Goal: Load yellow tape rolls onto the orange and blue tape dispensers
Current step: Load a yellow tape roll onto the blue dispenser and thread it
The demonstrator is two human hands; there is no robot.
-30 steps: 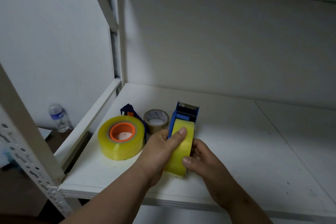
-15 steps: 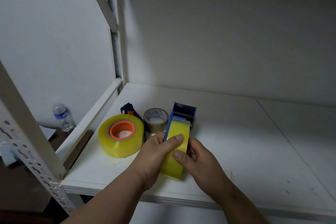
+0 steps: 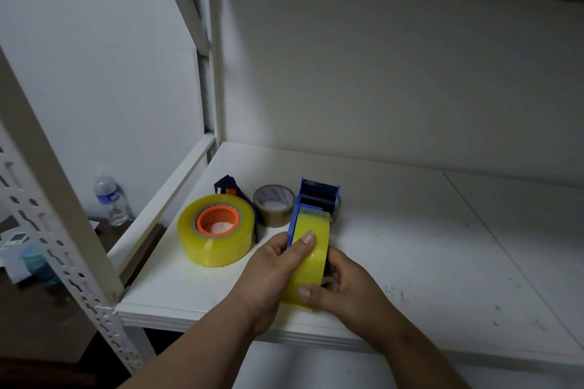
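On the near edge of the white shelf [image 3: 410, 246] we've got the blue tape dispenser [image 3: 319, 196] w/ a yellow tape roll [image 3: 311, 265] seated in it. Left hand [image 3: 271, 275] is curled round the roll and frame, thumb on top; right hand [image 3: 344, 287] is clamped on the other side. Looks like the threading step imo, so next we'd need to feed the loose end up to the cutter. To the left, the orange dispenser [image 3: 218, 221] already carries its yellow roll [image 3: 216, 230]. The brown tape roll [image 3: 273, 205] behind has print inside its core, too small to read tbh. Same w/ the bottle [image 3: 109, 199] label.
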